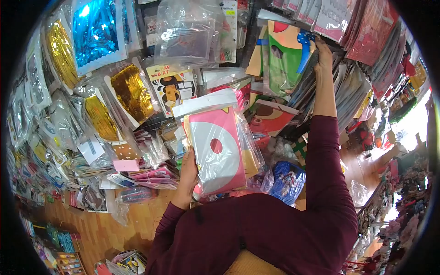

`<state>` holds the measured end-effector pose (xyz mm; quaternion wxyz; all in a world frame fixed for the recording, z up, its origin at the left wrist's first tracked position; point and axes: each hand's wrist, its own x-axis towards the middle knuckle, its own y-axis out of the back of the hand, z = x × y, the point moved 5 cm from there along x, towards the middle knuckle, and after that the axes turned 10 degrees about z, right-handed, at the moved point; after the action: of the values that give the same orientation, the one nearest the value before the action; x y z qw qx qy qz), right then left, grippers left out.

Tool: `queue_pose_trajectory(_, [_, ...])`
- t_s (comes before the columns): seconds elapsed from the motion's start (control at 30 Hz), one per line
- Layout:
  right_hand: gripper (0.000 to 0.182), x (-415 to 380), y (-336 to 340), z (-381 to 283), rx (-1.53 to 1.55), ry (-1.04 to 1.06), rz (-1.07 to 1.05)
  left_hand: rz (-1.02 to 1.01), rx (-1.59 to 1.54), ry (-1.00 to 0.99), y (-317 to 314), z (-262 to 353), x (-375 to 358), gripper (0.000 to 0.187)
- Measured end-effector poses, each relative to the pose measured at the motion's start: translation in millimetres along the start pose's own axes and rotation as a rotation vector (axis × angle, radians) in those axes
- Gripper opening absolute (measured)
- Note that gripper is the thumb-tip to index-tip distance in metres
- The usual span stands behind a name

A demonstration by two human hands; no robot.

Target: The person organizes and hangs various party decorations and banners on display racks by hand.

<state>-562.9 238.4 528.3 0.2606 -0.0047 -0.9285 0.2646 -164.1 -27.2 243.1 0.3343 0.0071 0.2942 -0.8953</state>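
My left hand [188, 172] is closed on the left edge of a pink plastic-wrapped packet [217, 151], printed with a large grey-white circle and a red dot. It is held upright in front of my body, with other clear packets behind it. My right hand [324, 54] reaches to the upper right, its fingers closed at the right edge of a green plastic-wrapped packet [286, 68] with blue and red print. The green packet is among other hanging packets. Below it a red packet [270, 117] shows partly, its left part covered.
Gold foil fringe packets [132, 93] and a blue foil packet [98, 32] hang at the left. A birthday packet [170, 87] hangs near the middle. Grey-edged packets [343, 89] crowd beside my right arm. Wooden floor [142, 215] shows below left.
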Motion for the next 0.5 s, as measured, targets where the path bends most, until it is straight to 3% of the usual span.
queue_pose_trajectory(0.07, [0.016,-8,-6,-7,0.062,0.015,-0.037,0.008,-0.012,0.008,5,0,-1,0.038])
queue_pose_trajectory(0.13, [0.019,-8,-6,-10,-0.063,0.087,0.023,0.053,-0.031,-0.033,7,1,-3,0.037])
queue_pose_trajectory(0.4, [0.021,5,17,18,0.145,0.035,-0.173,0.082,-0.068,0.000,5,9,-12,0.036])
queue_pose_trajectory(0.5, [0.025,19,22,24,0.015,0.073,-0.032,0.088,-0.012,-0.001,6,7,-11,0.036])
